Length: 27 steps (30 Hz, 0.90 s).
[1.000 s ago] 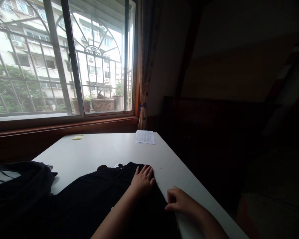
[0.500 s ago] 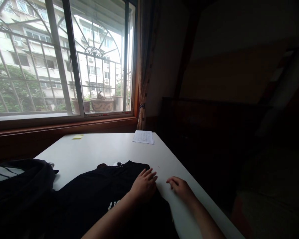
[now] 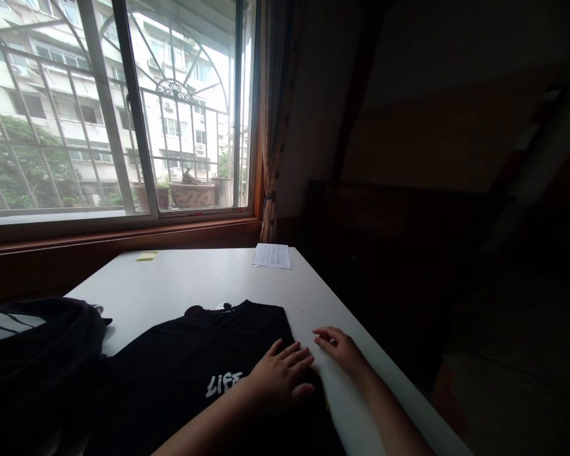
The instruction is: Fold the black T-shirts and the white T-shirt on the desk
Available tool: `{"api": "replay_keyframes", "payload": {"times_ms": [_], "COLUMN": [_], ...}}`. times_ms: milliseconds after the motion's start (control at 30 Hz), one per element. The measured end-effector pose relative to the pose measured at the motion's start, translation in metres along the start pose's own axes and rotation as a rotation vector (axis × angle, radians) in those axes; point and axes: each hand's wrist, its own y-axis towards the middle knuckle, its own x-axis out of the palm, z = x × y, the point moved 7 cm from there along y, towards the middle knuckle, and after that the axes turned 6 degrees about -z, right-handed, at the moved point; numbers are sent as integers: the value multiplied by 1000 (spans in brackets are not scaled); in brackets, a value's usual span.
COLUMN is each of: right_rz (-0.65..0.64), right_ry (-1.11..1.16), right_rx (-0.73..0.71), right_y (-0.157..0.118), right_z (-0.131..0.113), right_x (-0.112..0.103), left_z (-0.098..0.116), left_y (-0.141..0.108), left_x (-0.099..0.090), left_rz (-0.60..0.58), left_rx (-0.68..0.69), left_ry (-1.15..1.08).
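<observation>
A black T-shirt (image 3: 190, 354) with white lettering lies spread on the white table (image 3: 209, 275). My left hand (image 3: 285, 377) rests on the right part of the shirt, palm down with fingers spread, holding nothing. Part of the lettering is hidden behind my left forearm. Just to the right, my right hand (image 3: 342, 348) is over the bare tabletop beside the shirt's edge, its fingers loosely curved and apart, with nothing visible in them. Whether it touches the table I cannot tell.
A dark bundled garment (image 3: 52, 354) with a pale patch lies at the left. At the far edge are a stack of printed papers (image 3: 272, 256) and yellow sticky notes (image 3: 147, 256). Beyond the table stand a barred window (image 3: 185, 126) and a tied curtain (image 3: 268, 190).
My left hand has slid toward me and slightly right over the shirt, uncovering more of the lettering. My right hand has shifted slightly. The view has tilted a little.
</observation>
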Motion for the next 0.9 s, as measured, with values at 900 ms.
{"api": "replay_keyframes", "payload": {"times_ms": [900], "right_rz": [-280], "right_ry": [-352], "right_rx": [2], "right_y": [-4], "right_z": [-23], "right_x": [25], "left_z": [-128], "left_y": [40], "left_x": [-5], "left_rz": [38], "left_rx": [-352], "left_ry": [209]}}
